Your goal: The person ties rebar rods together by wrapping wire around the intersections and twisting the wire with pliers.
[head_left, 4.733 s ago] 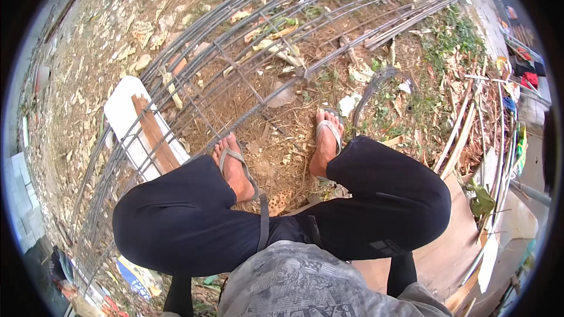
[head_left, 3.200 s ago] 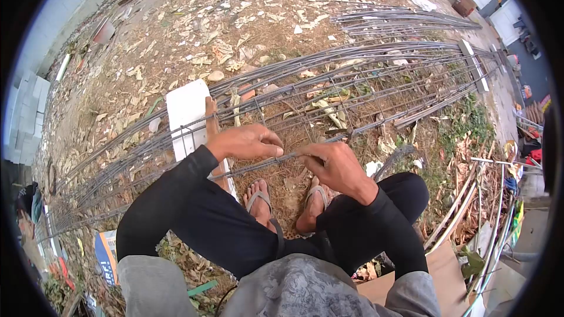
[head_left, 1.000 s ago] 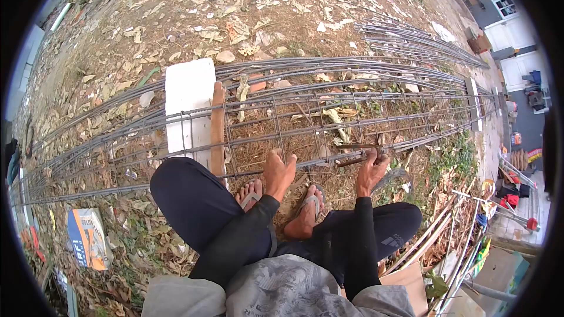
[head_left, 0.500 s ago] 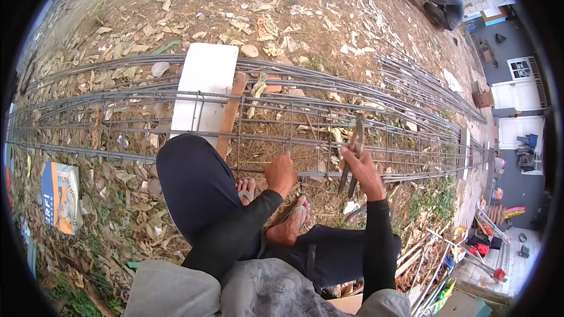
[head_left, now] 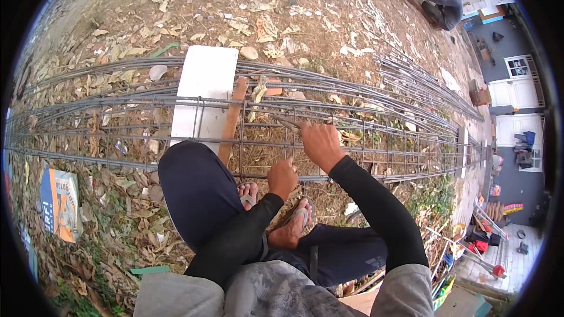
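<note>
A long steel rebar cage (head_left: 329,142) lies across the view, made of lengthwise bars with cross ties. My right hand (head_left: 322,144) is closed round the pliers (head_left: 286,121), whose jaws point left over the upper bars of the cage. My left hand (head_left: 282,178) is closed at the cage's near bar, beside a cross tie; what its fingers hold is too small to make out. Left of my hands, a white board (head_left: 205,91) and a strip of brown wood (head_left: 232,118) lie under the bars.
More loose bars (head_left: 411,79) lie at the upper right. A person (head_left: 445,9) in a dark cap sits at the top right. A printed sack (head_left: 60,204) lies at the left among dry leaves. Sticks and a red-footed metal frame (head_left: 490,258) are at the lower right.
My right hand has moved left and up over the cage with the pliers, which now point left instead of upward. My left hand has shifted only slightly.
</note>
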Tool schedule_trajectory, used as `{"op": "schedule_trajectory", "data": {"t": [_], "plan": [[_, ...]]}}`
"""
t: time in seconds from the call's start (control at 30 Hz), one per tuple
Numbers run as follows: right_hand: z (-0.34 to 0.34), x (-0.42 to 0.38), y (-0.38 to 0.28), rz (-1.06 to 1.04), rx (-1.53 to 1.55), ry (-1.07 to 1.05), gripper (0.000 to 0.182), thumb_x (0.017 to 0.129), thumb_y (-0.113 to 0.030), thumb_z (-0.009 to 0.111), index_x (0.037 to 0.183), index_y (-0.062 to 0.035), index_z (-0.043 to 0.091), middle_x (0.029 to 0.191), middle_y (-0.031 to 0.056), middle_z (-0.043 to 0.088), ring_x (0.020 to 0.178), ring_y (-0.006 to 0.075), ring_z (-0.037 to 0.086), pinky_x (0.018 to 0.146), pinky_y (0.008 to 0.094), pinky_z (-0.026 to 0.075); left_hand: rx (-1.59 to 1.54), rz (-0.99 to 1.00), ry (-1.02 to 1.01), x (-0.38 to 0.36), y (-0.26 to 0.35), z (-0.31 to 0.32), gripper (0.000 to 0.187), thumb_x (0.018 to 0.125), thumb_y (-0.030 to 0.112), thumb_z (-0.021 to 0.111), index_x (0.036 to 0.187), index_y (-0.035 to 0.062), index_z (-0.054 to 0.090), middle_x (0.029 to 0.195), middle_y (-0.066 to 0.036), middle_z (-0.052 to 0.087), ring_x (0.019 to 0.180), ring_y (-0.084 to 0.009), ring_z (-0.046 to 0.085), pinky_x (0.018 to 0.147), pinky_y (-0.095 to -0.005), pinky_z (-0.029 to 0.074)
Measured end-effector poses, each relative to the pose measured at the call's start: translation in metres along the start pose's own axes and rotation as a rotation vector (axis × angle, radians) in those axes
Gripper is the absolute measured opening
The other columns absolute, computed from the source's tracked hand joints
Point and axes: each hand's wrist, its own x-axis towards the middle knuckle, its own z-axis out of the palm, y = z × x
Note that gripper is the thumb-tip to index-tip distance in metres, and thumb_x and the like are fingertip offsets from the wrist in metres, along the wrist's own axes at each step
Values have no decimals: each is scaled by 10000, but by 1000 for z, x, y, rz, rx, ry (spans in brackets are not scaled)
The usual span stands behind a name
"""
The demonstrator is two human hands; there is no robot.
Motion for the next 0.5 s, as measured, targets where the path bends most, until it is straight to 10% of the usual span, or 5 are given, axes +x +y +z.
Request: {"op": "schedule_trajectory", "data": {"t": [0.5], "plan": [[-6,-69,-8,282,641,89,229,948,-293,615,933,-70,662,733,213,681,739,428,680,651,539,513,-222,10,38,1,-4,-3,315,858,172,657,1124,19,728,907,-255,710,885,-433,692,776,-504,548]]}}
